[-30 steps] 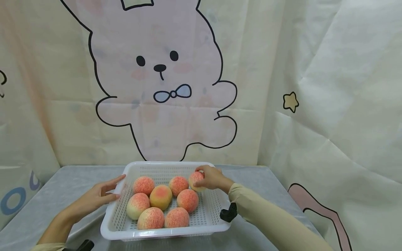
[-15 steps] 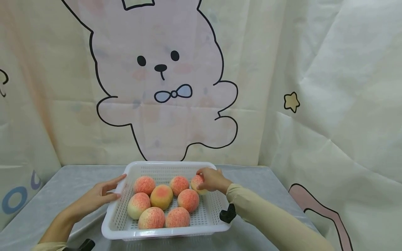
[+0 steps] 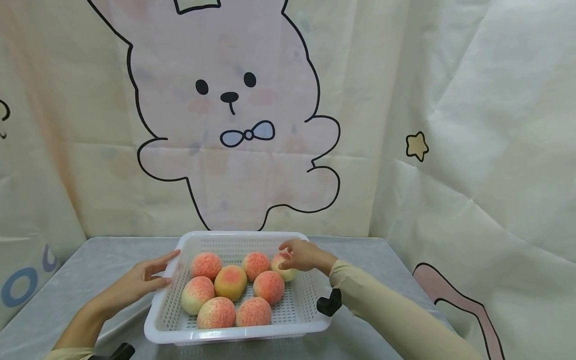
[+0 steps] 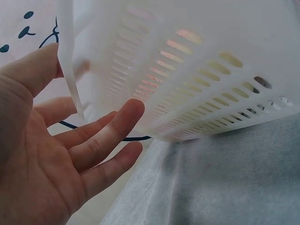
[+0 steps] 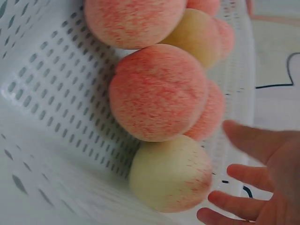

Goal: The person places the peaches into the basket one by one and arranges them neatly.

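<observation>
A white perforated plastic basket [image 3: 171,325] holds several red-and-yellow peaches, one of them yellower [image 3: 231,283] near the middle. My left hand [image 3: 135,285] holds the basket's left rim; in the left wrist view the thumb laps over the rim [image 4: 70,70] and the other fingers lie outside the wall. At the back right corner, my right hand [image 3: 310,256] hovers over a pale peach [image 3: 289,275]. In the right wrist view, its spread fingers [image 5: 239,204] stand just beside that peach [image 5: 168,178], which touches a redder peach [image 5: 159,93].
A grey cloth [image 3: 360,250] covers the table under the basket. Behind it hangs a backdrop [image 3: 270,175] with a cartoon bear, and another sheet [image 3: 472,150] hangs at the right. Bare basket floor [image 3: 288,315] shows at the front right.
My right hand's fingers have loosened from the pale peach and lifted slightly. More of that peach now shows, its paler side toward me. The left hand and the basket keep their place.
</observation>
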`<state>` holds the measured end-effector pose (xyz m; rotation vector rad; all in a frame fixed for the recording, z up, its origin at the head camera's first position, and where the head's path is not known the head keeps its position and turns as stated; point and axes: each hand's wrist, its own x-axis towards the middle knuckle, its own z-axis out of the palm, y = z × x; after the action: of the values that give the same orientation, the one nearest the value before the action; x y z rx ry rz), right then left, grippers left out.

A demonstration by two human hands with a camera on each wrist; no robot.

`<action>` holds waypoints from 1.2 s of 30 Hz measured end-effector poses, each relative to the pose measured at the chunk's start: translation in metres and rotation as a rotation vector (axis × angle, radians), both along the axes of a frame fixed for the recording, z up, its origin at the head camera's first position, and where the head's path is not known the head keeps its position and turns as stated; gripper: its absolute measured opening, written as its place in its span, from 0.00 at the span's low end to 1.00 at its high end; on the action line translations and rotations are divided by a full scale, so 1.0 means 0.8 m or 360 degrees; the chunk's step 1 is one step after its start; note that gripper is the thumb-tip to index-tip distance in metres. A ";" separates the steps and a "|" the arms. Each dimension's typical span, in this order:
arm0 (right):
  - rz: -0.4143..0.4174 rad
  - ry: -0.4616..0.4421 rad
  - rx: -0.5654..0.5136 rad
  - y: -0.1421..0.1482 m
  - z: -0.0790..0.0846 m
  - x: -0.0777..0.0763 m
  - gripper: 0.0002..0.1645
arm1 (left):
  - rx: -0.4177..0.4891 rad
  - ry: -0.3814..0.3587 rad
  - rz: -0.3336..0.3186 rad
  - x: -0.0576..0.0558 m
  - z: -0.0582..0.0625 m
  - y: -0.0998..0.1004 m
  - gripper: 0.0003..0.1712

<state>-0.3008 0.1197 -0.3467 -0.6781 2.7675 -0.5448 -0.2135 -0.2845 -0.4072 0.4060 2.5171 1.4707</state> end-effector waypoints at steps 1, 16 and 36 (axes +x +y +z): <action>0.0006 -0.0020 -0.0066 0.003 0.001 -0.001 0.29 | 0.0001 0.0001 0.0003 0.001 0.000 0.000 0.43; -0.0193 -0.0015 -0.0870 0.074 0.003 -0.010 0.26 | -0.0005 0.0015 -0.0007 0.002 0.000 0.003 0.43; -0.0327 -0.0019 -0.1421 0.141 -0.029 0.012 0.27 | -0.0032 -0.0004 0.0011 0.003 -0.001 0.005 0.45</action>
<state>-0.2913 0.2326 -0.3697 -0.5197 2.4949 -1.8555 -0.2115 -0.2805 -0.4079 0.3922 2.5319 1.4463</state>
